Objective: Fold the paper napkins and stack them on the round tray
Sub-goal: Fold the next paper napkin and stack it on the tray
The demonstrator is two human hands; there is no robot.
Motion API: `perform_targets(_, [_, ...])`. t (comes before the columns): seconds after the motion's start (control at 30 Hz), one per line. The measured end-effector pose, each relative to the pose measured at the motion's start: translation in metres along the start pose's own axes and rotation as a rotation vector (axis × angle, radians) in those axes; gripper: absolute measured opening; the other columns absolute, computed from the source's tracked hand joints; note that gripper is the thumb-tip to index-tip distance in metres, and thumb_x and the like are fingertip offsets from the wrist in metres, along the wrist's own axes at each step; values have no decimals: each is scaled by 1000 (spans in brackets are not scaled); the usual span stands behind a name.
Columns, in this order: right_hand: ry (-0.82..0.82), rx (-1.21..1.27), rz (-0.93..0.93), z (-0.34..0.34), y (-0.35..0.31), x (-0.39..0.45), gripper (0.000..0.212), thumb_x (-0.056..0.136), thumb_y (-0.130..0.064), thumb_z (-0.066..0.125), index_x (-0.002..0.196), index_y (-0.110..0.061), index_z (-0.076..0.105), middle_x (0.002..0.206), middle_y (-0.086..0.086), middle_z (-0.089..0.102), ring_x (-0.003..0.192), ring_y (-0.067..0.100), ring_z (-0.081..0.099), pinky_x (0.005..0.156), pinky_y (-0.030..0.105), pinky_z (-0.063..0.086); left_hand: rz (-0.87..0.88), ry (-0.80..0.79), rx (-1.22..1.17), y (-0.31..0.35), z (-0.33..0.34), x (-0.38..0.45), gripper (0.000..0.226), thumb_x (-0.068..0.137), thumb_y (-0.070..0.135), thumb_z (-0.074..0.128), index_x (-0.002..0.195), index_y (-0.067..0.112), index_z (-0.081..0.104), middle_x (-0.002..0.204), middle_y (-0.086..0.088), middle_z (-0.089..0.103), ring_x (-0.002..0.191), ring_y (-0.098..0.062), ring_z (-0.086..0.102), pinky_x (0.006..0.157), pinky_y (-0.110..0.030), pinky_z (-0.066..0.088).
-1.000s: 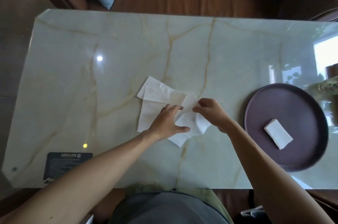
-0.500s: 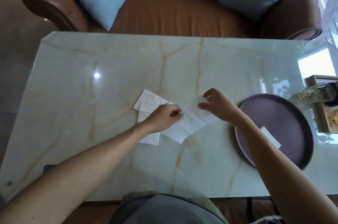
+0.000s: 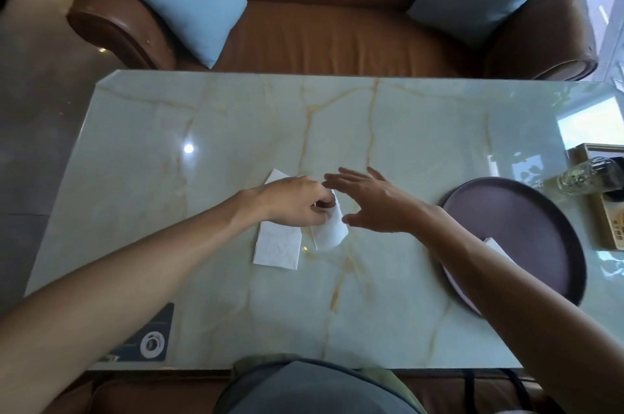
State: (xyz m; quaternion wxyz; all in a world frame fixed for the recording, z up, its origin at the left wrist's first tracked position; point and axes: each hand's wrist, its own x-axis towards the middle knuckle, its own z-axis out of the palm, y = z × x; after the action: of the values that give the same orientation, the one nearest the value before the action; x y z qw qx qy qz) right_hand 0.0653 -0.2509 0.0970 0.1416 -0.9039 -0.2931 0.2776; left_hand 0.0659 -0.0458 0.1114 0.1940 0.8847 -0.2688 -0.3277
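My left hand [image 3: 297, 202] pinches a white paper napkin [image 3: 332, 228] that hangs folded over, its lower end curling just above the marble table [image 3: 405, 150]. My right hand [image 3: 374, 201] hovers right beside it with fingers spread and nothing in them. Under my left hand lies a flat stack of white napkins [image 3: 278, 246]. The round purple tray [image 3: 526, 231] sits at the right, and a folded white napkin [image 3: 493, 243] on it is mostly hidden by my right forearm.
A brown leather sofa [image 3: 337, 32] with two blue cushions stands beyond the table's far edge. A glass bottle [image 3: 587, 175] and a wooden box [image 3: 611, 211] sit at the right edge. A dark card [image 3: 148, 339] lies at the near left corner.
My right hand has let go of the napkin and opened. The napkin, spread between both hands before, is now folded over in my left hand. The camera has tilted up.
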Motion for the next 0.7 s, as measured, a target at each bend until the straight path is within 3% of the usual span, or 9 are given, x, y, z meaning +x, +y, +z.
perform_targets(0.1, [-24,3,-18,-4,-3,5,48,94,-34,66,141,-32,54,163,-12,35,156,10,13,125,54,5,10,-14,-16,-2,-2,-5,23,92,20,54,69,22,53,61,7,48,59,-10,47,57,-29,36])
perform_targets(0.17, [-5,-1,-15,-8,-4,8,30,95,-37,65,124,-30,67,151,-11,50,152,11,28,124,54,5,4,-11,-39,-7,-1,-7,27,93,20,54,67,26,52,61,8,50,59,-9,48,56,-27,35])
perform_targets(0.27, [24,7,5,-15,-4,7,22,94,-42,66,110,-27,71,117,-14,69,119,10,59,121,42,18,-4,34,-73,-17,1,-11,36,99,29,55,64,36,51,64,16,54,63,-2,54,59,-23,37])
perform_targets(0.33, [19,15,35,-22,-4,5,22,93,-41,68,107,-25,70,95,-16,65,94,12,57,94,26,33,-7,52,-80,-21,1,-15,39,101,30,56,64,40,48,66,18,55,66,-1,55,59,-21,36])
perform_targets(0.37, [7,26,48,-24,-5,4,20,93,-39,68,106,-25,70,86,-17,61,88,14,54,78,23,35,-5,52,-78,-23,2,-16,39,100,29,56,64,41,47,66,18,55,66,1,55,59,-19,35])
perform_targets(0.43, [-14,71,69,-26,-4,4,14,93,-36,65,99,-26,71,75,-17,57,80,16,55,62,21,35,-3,51,-74,-26,2,-19,37,100,28,55,66,41,48,67,18,55,65,4,53,57,-16,33])
perform_targets(0.5, [-22,110,84,-29,-6,5,17,93,-37,61,90,-24,71,76,-10,63,79,19,58,62,25,41,-5,59,-89,-30,3,-22,29,101,27,55,72,34,56,68,15,55,63,4,52,57,-15,34])
perform_targets(0.6, [-23,118,111,-33,-7,5,21,94,-43,59,94,-27,73,92,-6,71,87,20,63,73,34,50,-26,99,-128,-40,6,-28,22,102,28,55,86,15,65,70,9,55,65,-5,50,60,-19,38])
perform_targets(0.7, [-10,124,133,-41,-8,3,21,95,-43,60,96,-29,76,94,-7,73,87,18,64,75,35,52,-70,175,-162,-55,13,-34,20,101,32,55,94,21,70,80,9,66,75,-8,59,71,-28,47])
